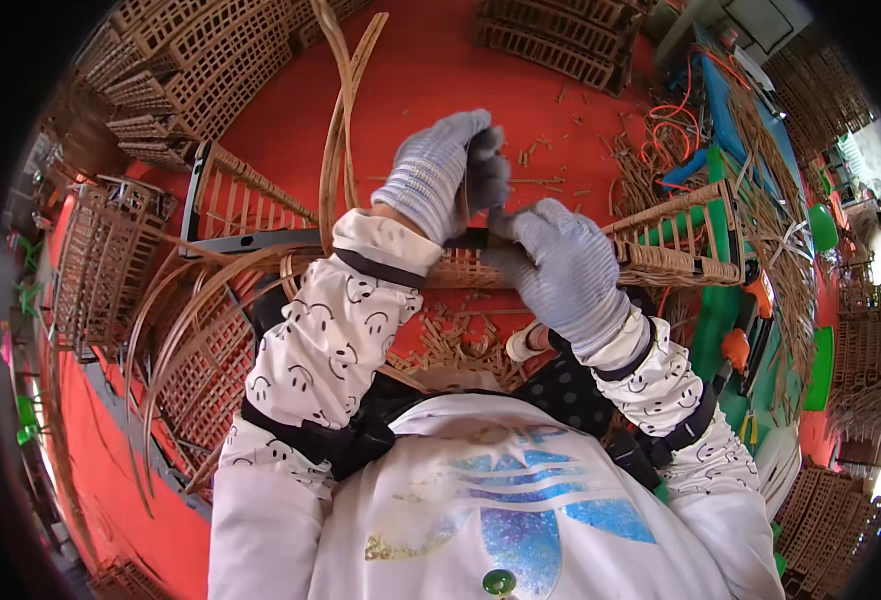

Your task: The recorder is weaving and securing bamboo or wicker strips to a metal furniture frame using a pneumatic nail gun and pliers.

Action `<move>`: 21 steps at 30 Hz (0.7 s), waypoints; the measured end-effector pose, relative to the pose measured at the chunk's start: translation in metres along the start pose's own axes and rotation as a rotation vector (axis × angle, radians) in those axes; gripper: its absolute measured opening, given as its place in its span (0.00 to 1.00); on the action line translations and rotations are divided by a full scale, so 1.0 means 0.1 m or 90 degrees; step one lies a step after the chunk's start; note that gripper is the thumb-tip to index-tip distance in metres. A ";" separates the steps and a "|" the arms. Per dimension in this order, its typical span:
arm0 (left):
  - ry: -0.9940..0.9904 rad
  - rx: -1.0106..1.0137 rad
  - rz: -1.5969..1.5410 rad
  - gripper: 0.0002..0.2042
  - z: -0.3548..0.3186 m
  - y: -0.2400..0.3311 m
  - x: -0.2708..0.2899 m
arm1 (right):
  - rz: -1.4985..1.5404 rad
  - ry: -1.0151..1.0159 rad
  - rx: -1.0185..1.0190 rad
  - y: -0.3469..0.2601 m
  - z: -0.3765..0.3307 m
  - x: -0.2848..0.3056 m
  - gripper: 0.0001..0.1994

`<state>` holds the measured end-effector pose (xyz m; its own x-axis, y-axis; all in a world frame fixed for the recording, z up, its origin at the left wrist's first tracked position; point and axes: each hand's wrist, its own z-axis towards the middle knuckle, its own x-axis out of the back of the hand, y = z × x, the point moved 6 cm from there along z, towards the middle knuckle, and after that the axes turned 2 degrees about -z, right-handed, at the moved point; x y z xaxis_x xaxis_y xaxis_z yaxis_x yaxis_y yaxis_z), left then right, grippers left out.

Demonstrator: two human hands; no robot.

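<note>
A long dark frame with woven rattan sides [670, 225] lies crosswise in front of my body. Both hands wear grey-white knit gloves with dark palms. My left hand [440, 170] is raised just above the frame's middle, its fingers closed around what looks like a thin rattan strand; they hide most of it. My right hand [560, 260] sits lower and to the right, fingers curled around the frame's dark bar [280, 240] near its middle. Long loose rattan strands [338, 130] rise behind my left wrist, and more [175, 330] arc down at the left.
Stacked woven racks [205, 75] stand at the far left, with another stack [560, 40] at the back. Rattan offcuts [460, 345] litter the red floor [440, 65]. At the right are a bundle of strands [770, 200], an orange-handled tool [735, 348] and an orange cord [672, 115].
</note>
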<state>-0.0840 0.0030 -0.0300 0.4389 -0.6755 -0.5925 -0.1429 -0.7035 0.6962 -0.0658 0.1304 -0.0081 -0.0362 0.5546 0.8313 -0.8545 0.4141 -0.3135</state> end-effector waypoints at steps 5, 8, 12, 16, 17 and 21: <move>-0.129 -0.112 0.315 0.25 -0.61 0.20 0.12 | 0.049 -0.103 -0.109 0.09 0.07 -0.03 0.10; -0.195 -0.056 0.504 0.21 -0.86 -0.10 0.39 | 0.111 -0.124 -0.141 0.12 0.13 -0.05 0.11; -0.117 -0.050 0.300 0.21 -0.85 -0.52 0.59 | 0.169 -0.165 -0.187 0.16 0.16 -0.07 0.13; -0.129 -0.023 0.218 0.33 -0.67 -0.65 0.53 | 0.145 -0.191 -0.197 0.17 0.15 -0.08 0.13; -0.152 -0.007 0.161 0.25 -0.63 -0.64 0.48 | 0.149 -0.190 -0.194 0.17 0.15 -0.08 0.13; -0.093 0.067 0.240 0.10 -0.72 -0.70 0.44 | 0.178 -0.169 -0.168 0.17 0.14 -0.09 0.13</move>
<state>0.0092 0.0383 -0.0756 0.2086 -0.9093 -0.3601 -0.3632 -0.4139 0.8348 -0.0877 0.1220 -0.0146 -0.4071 0.4812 0.7764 -0.6335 0.4636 -0.6195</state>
